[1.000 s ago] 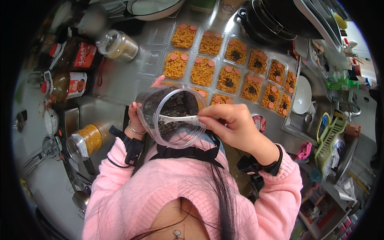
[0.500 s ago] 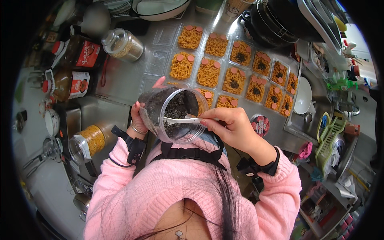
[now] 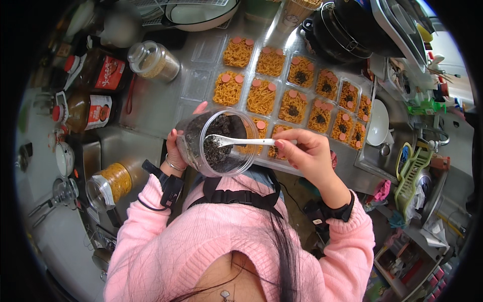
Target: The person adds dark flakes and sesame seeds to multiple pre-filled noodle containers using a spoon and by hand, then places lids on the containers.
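Left hand clamped on tub, right hand pinching spoon across its three-o'clock rim; room on the counter toward ten o'clock

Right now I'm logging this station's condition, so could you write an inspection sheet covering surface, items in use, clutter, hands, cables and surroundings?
Surface: metal counter bearing noodle portions with pink slices; several toward the right also have dark topping.
Items in use: clear jar, tilted, with dark flakes inside; white spoon, its tip within the jar's mouth.
Clutter: lidded jar, red-capped bottles, black pot.
Hands: left hand holds the jar; right hand pinches the spoon's handle.
Cables: thin dark cord below the counter; its ends cannot be told.
Surroundings: white bowl by the sink; green rack beyond.
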The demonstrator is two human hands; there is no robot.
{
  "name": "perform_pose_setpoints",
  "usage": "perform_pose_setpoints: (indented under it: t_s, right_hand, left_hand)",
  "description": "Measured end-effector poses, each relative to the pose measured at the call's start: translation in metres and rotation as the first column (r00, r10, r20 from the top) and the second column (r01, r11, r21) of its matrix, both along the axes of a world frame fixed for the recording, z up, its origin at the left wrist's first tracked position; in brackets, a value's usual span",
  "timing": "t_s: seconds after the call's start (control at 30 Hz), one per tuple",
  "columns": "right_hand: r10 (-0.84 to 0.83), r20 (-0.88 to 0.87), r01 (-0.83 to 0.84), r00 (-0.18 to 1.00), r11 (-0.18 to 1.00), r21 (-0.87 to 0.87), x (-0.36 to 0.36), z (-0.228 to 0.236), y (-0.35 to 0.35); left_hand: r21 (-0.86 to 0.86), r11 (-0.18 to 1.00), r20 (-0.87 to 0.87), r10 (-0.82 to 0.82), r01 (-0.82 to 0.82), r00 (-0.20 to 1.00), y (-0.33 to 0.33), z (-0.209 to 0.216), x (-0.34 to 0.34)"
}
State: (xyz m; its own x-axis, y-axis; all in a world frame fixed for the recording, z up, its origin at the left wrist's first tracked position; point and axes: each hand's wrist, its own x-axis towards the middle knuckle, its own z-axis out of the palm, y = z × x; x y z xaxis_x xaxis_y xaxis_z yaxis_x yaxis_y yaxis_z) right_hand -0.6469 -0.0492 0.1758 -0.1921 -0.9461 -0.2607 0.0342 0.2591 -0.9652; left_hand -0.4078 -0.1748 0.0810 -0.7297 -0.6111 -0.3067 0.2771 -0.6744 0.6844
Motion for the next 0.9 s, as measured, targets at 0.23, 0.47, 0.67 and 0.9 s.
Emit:
perform_pose_setpoints:
  t_s: [0.23, 0.47, 0.67, 0.9]
  right_hand:
    - [0.182, -0.378, -0.271, 0.908, 0.943, -0.195, 0.022, 0.003, -0.014]
    - [0.139, -0.264, -0.16, 0.955, 0.985, -0.062, 0.005, 0.008, -0.012]
    - [0.051, -0.262, -0.042, 0.964, 0.998, 0.039, -0.013, 0.016, -0.002]
    - [-0.049, -0.082, 0.054, 0.995, 0.997, 0.062, -0.021, 0.013, 0.003]
  left_hand:
    - [0.029, 0.997, -0.003, -0.067, 0.067, 0.998, 0.004, 0.007, -0.011]
    - [0.06, 0.998, -0.043, -0.034, 0.037, 0.998, 0.001, 0.009, -0.013]
    - [0.074, 0.996, -0.086, -0.035, 0.042, 0.996, 0.0, 0.006, -0.011]
    - [0.053, 0.998, -0.045, -0.032, 0.034, 0.998, 0.002, 0.003, -0.013]
